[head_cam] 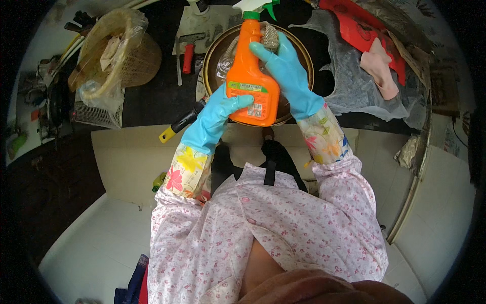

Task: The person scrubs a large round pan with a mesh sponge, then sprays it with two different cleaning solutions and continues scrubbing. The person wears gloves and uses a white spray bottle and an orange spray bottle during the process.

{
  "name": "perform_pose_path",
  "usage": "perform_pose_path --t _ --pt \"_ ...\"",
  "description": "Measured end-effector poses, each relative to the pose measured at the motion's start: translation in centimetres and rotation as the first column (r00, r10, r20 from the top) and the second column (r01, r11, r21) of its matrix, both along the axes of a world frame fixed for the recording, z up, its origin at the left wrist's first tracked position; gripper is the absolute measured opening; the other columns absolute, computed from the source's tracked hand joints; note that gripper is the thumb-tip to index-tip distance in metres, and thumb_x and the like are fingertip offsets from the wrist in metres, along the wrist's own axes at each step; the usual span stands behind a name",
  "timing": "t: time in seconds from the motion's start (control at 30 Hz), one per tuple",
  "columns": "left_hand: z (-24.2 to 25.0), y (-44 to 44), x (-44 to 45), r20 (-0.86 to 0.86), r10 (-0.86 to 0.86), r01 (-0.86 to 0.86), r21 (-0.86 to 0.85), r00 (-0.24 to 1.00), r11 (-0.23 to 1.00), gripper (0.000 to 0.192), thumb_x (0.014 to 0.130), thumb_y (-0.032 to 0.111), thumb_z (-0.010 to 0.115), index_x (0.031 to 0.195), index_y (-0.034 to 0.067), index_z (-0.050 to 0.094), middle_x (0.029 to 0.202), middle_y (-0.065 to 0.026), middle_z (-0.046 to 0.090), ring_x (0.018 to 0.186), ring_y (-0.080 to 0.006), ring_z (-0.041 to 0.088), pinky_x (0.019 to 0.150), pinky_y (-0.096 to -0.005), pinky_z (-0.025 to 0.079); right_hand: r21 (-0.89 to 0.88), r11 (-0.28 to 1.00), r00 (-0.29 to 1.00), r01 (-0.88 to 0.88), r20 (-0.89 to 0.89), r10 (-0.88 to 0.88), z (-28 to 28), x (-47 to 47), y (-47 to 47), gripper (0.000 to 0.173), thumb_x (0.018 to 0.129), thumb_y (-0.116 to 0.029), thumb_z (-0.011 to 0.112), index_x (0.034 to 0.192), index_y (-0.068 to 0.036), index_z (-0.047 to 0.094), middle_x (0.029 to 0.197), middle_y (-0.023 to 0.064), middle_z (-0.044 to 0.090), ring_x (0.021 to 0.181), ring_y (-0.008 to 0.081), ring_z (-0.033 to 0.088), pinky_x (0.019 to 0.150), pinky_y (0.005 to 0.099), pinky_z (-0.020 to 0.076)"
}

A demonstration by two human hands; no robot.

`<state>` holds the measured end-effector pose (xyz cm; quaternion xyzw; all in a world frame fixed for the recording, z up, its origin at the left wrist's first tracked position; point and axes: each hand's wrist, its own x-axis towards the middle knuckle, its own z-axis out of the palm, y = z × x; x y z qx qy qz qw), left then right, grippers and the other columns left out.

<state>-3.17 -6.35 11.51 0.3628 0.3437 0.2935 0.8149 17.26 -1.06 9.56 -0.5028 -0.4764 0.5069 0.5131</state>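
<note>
Both my hands wear light blue rubber gloves with floral cuffs. My left hand (224, 110) grips the lower left part of an orange spray bottle (250, 64), its thumb across the printed label. My right hand (286, 68) is at the bottle's upper right side, with a beige mesh scrubber (270, 37) by its fingers; whether it grips the scrubber is partly hidden. The bottle has a green collar and a white and green trigger head (253, 5). Behind and below it lies a round metal pan (309, 72) with a gold-coloured rim. A black handle with a yellow end (167, 135) sticks out at the left.
Left on the dark counter (144, 108) are a wicker basket (142, 62) partly covered in plastic and a white plastic rack (100, 116). A red-handled scraper (188, 59) lies nearer the pan. At right are grey plastic sheeting (349, 91), a red sheet (351, 32) and a pink glove-like cloth (379, 70).
</note>
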Motion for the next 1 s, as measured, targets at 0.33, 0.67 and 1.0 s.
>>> perform_pose_path --t 0.33,0.67,1.0 --pt "0.5 1.1 0.2 -0.253 -0.063 0.091 0.100 0.965 0.991 0.054 0.088 0.011 0.082 0.136 0.005 0.059 0.123 -0.0093 0.071 0.109 -0.0183 0.070 0.097 -0.0340 0.056 0.142 0.984 0.992 -0.109 0.071 0.100 0.7 2.2 -3.6 0.063 0.097 0.005 0.059 0.157 -0.006 0.044 0.135 0.0066 0.057 0.109 0.0154 0.056 0.099 0.0258 0.0451" --pt "0.6 -0.2 0.1 -0.160 0.002 0.004 0.033 0.987 0.999 0.054 0.087 0.011 0.083 0.135 0.003 0.059 0.121 -0.0091 0.072 0.107 -0.0179 0.070 0.097 -0.0329 0.056 -0.057 0.997 0.904 -0.054 -0.426 0.024 3.6 -1.5 -2.0 0.041 0.097 -0.013 0.065 0.137 -0.011 0.055 0.116 0.0060 0.061 0.104 0.0172 0.060 0.092 0.0315 0.0499" --pt "0.1 0.1 -1.2 -0.034 -0.099 0.099 0.006 0.994 0.995 0.055 0.089 0.016 0.080 0.137 0.002 0.059 0.124 -0.0091 0.071 0.110 -0.0189 0.070 0.100 -0.0346 0.055 -0.244 0.931 0.471 -0.270 -0.877 -0.093 1.8 -1.7 -0.4 0.034 0.102 -0.035 0.067 0.125 -0.010 0.063 0.107 0.0077 0.068 0.097 0.0220 0.067 0.090 0.0399 0.0561"
